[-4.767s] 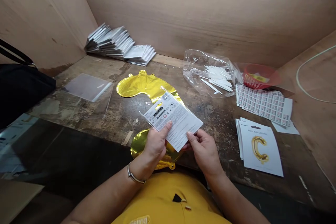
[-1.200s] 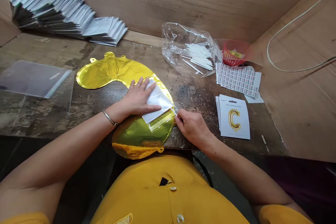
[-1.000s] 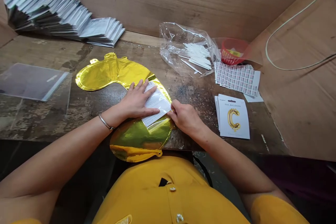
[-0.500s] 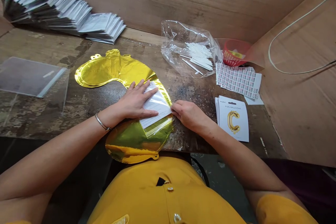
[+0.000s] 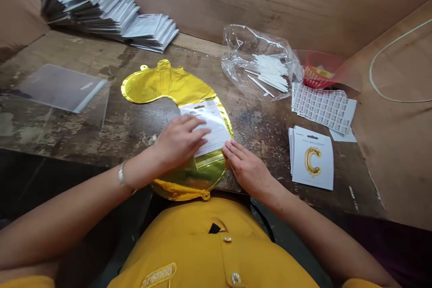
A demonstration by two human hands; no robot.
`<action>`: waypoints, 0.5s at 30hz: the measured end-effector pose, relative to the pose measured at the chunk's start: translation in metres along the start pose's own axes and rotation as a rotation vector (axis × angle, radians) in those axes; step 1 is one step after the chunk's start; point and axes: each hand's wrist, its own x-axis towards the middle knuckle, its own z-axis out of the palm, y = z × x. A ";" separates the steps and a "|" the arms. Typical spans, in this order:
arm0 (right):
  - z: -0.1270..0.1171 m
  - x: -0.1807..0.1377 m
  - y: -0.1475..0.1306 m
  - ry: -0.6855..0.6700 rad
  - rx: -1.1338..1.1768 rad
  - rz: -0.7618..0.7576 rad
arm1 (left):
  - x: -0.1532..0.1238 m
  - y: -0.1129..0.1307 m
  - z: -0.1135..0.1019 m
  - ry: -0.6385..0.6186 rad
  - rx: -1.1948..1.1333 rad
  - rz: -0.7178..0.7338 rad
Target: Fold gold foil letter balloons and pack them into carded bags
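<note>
A flat gold foil balloon [image 5: 162, 87], C-shaped, lies on the worn wooden table [image 5: 128, 130]. On its right arm rests a white printed card in a clear sleeve [image 5: 211, 119]. My left hand [image 5: 178, 141] lies flat on the card's near left part, fingers stretched out and pressing down. My right hand [image 5: 245, 166] rests with its fingers together and flat at the card's near right corner, on the balloon's edge. Neither hand grips anything.
A leaning row of white packets [image 5: 101, 4] lines the back left. Clear sleeves [image 5: 62, 87] lie at left. A plastic bag of white sticks [image 5: 261, 69], a red basket [image 5: 319, 76], sticker sheets [image 5: 320, 105] and "C" cards [image 5: 312, 157] sit at right. Plywood walls enclose the table.
The card went from being held up in both hands to lying on the balloon. In the last second my left hand slid nearer along the card and my right fingers flattened.
</note>
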 end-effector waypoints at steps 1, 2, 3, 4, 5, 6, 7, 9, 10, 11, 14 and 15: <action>0.001 -0.002 -0.002 -0.011 0.008 0.014 | -0.015 0.004 0.000 -0.015 -0.034 0.071; 0.000 -0.002 -0.004 -0.018 0.017 0.022 | -0.030 0.008 0.002 -0.034 -0.059 0.130; -0.002 -0.001 -0.006 -0.016 0.028 0.028 | -0.044 0.010 0.004 -0.048 -0.077 0.170; -0.005 0.002 -0.008 -0.003 0.043 0.035 | -0.055 0.011 0.008 -0.049 -0.086 0.183; -0.008 0.006 -0.010 0.020 0.066 0.039 | -0.063 0.012 0.011 -0.040 -0.091 0.174; -0.011 0.010 -0.012 0.049 0.098 0.037 | -0.067 0.012 0.015 -0.026 -0.096 0.158; -0.013 0.014 -0.013 0.077 0.142 0.030 | -0.068 0.013 0.017 -0.014 -0.105 0.142; -0.014 0.022 -0.012 0.115 0.248 0.025 | -0.064 0.012 0.020 0.011 -0.129 0.120; -0.012 0.025 -0.011 0.121 0.305 0.034 | -0.061 0.011 0.019 0.023 -0.139 0.114; -0.010 0.026 -0.008 0.118 0.359 0.052 | -0.058 0.010 0.018 0.033 -0.149 0.116; -0.006 0.028 -0.001 0.092 0.444 0.105 | -0.056 0.007 0.015 0.035 -0.191 0.146; -0.006 0.029 -0.001 0.076 0.431 0.101 | -0.057 0.006 0.015 0.031 -0.207 0.151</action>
